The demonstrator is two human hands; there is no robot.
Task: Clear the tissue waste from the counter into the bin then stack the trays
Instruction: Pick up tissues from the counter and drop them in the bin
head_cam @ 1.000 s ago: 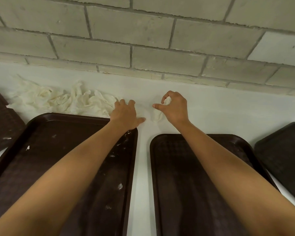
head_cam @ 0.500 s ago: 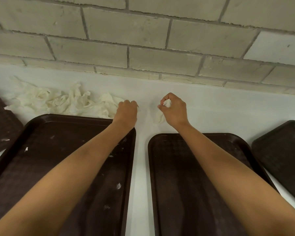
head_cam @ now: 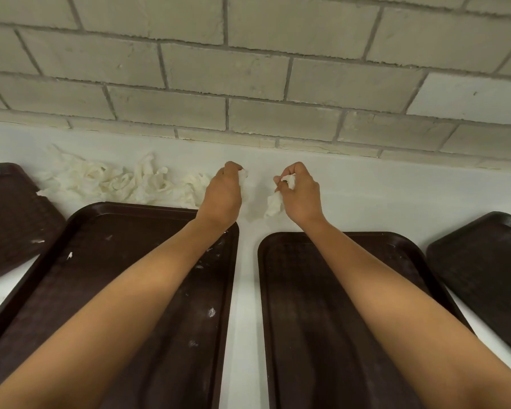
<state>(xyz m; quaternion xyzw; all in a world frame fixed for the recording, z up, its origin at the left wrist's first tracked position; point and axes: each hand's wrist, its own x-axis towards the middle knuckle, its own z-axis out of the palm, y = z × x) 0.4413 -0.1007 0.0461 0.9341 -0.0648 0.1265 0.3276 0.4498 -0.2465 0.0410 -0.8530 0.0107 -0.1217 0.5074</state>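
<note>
**Both hands gathering tissue at the back of the counter**

The left hand (head_cam: 223, 191) is curled into a fist around a small white wad of tissue (head_cam: 243, 174) that shows at its fingertips. The right hand (head_cam: 300, 193) is likewise closed, pinching a crumpled tissue strip (head_cam: 275, 202) whose loose end hangs to the counter (head_cam: 366, 199). Gripping from above probably lets each hand bunch soft paper into one lump for carrying. To the left of the left hand, toward the frame's left edge, a long tissue pile (head_cam: 115, 184) lies along the counter's rear, uncollected. Four dark brown trays sit unstacked across the lower frame: the speckled tray (head_cam: 71, 276) under the left forearm, the centre-right tray (head_cam: 307, 320), the far-left tray (head_cam: 9, 216) and the far-right tray (head_cam: 490, 267). The counter is pale and smooth; a painted block wall (head_cam: 248, 69) fills the upper frame. No bin is visible.
</note>
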